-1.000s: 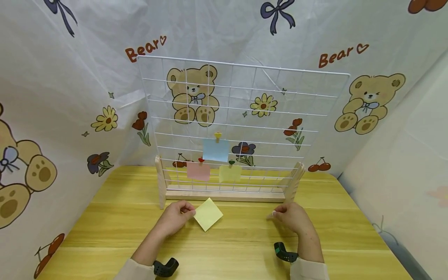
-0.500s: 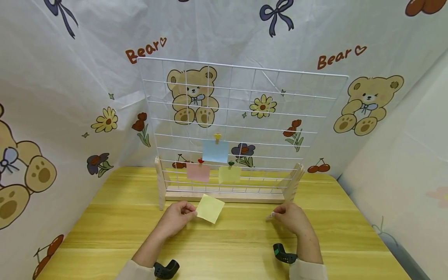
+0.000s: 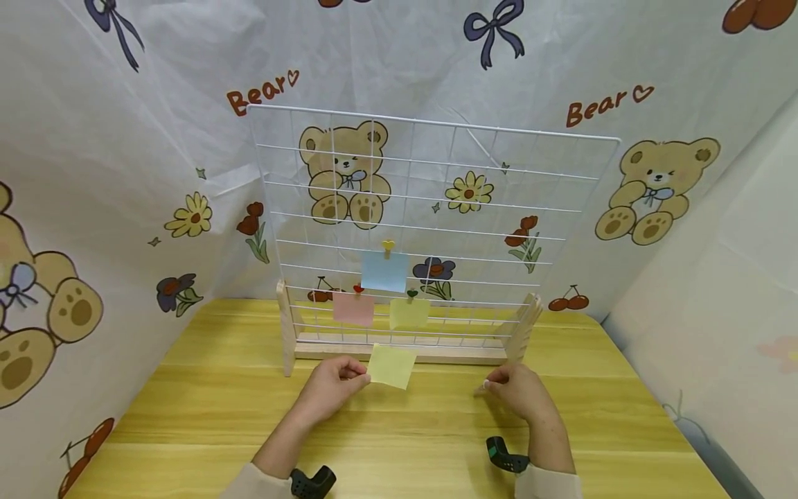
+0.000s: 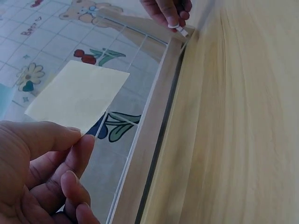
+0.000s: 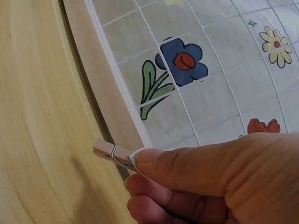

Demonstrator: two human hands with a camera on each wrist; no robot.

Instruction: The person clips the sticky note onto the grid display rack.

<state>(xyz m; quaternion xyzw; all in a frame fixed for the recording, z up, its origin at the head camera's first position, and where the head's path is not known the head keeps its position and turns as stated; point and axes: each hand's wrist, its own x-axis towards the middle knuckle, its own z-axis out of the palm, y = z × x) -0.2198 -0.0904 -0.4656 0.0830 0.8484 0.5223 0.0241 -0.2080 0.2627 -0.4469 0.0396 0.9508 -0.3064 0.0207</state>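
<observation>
In the head view my left hand [image 3: 333, 391] pinches a pale yellow paper note [image 3: 391, 366] at one corner between thumb and index finger. The note is held up in front of the low wooden bar [image 3: 461, 355] of a white wire grid rack. My right hand [image 3: 517, 389], farther right, holds a small wooden clothespin [image 5: 110, 151] with a white piece under the thumb. Its jaws point away from the fingers in the right wrist view. On the grid hang a blue note [image 3: 384, 272], a pink note [image 3: 353, 310] and another yellow note [image 3: 409, 314], each under a small clip.
Wooden feet [image 3: 286, 333] hold up the grid at both sides. The rack stands toward the back of a wood-grain table [image 3: 430, 443]. Behind it hangs a white cloth [image 3: 405, 55] printed with bears and flowers.
My left hand has moved right with the yellow note, which has turned from a diamond to a nearly level position and risen slightly. My right hand has stayed in place with the clothespin.
</observation>
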